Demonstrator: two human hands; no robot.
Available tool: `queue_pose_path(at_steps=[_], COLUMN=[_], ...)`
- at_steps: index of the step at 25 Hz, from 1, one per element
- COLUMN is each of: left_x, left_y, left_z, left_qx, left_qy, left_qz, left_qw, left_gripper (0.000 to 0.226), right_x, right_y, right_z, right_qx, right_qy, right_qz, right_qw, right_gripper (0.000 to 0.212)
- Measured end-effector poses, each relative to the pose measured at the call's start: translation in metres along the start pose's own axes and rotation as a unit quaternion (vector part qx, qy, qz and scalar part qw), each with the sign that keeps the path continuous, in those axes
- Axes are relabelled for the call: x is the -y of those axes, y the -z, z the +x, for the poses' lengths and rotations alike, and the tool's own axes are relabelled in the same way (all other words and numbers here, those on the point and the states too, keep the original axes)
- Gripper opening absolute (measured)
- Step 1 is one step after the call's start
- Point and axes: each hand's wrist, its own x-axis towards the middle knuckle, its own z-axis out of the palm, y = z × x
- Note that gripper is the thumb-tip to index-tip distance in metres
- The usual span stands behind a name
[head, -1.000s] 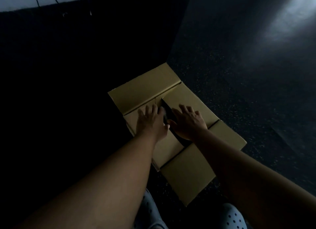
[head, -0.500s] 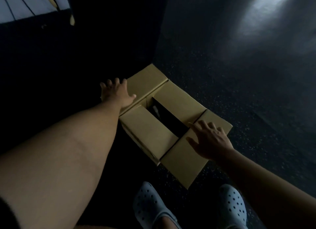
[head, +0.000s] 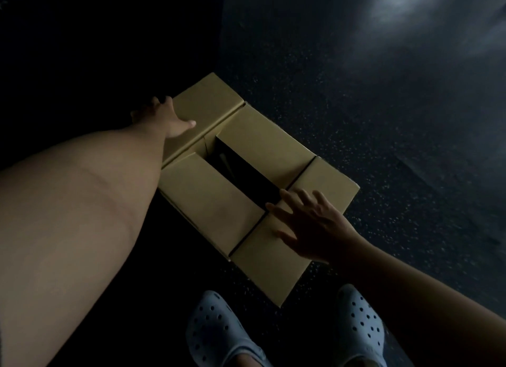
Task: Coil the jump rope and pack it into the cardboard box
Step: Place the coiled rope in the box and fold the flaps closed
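A tan cardboard box [head: 216, 202] sits on the dark floor, two inner flaps folded down with a dark gap between them. In that gap a pale bit of something [head: 226, 161] shows; the jump rope itself I cannot make out. My left hand [head: 167, 117] grips the edge of the far outer flap [head: 208, 101], thumb on top. My right hand [head: 309, 227] hovers with spread fingers over the near outer flap [head: 271, 268], which lies open; whether it touches I cannot tell.
The floor [head: 356, 120] is dark speckled rubber with a pale light patch at the top right. My two feet in light perforated clogs [head: 219, 336] stand just in front of the box. A black shadowed area fills the left.
Both hands left the inner flaps at the box's middle. The left hand went to the far outer flap and took its edge; the right hand moved back over the near outer flap.
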Motion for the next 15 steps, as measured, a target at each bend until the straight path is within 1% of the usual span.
queue_pose_path(at_steps=[2, 3, 5, 6, 7, 8, 10, 11, 13, 15], left_x=[-0.002, -0.004, -0.011, -0.015, -0.018, -0.022, -0.026, -0.029, -0.035, -0.042], left_y=[0.003, 0.006, 0.012, 0.016, 0.021, 0.025, 0.032, 0.033, 0.037, 0.038], left_z=[-0.002, -0.005, -0.013, -0.019, -0.026, -0.034, -0.048, -0.055, -0.071, -0.085], left_qx=[-0.023, -0.038, -0.066, -0.077, -0.086, -0.094, -0.12, -0.136, -0.161, -0.157], left_qy=[0.001, 0.001, 0.003, 0.005, 0.006, 0.005, -0.007, -0.022, -0.066, -0.109], left_qz=[0.002, 0.01, 0.019, 0.017, 0.013, 0.013, 0.03, 0.033, 0.003, -0.037], left_qw=[1.0, 0.999, 0.998, 0.997, 0.996, 0.996, 0.992, 0.99, 0.985, 0.981], left_gripper=[0.097, 0.095, 0.092, 0.09, 0.088, 0.087, 0.082, 0.078, 0.068, 0.056], right_x=[-0.008, -0.012, -0.015, -0.013, -0.01, -0.008, -0.01, -0.015, -0.025, -0.03], right_y=[0.001, 0.003, 0.005, 0.004, 0.005, 0.004, 0.012, 0.021, 0.04, 0.055], right_z=[-0.008, -0.013, -0.023, -0.028, -0.032, -0.035, -0.037, -0.038, -0.04, -0.035], right_qx=[0.001, 0.014, 0.062, 0.075, 0.071, 0.067, 0.063, 0.041, -0.037, -0.132], right_qy=[0.046, 0.07, 0.105, 0.114, 0.119, 0.123, 0.126, 0.135, 0.143, 0.121], right_qz=[-0.005, 0.001, -0.013, -0.04, -0.067, -0.092, -0.131, -0.137, -0.112, -0.073], right_qw=[0.999, 0.997, 0.992, 0.99, 0.988, 0.986, 0.981, 0.981, 0.983, 0.981], right_gripper=[0.071, 0.075, 0.093, 0.102, 0.105, 0.103, 0.088, 0.082, 0.064, 0.041])
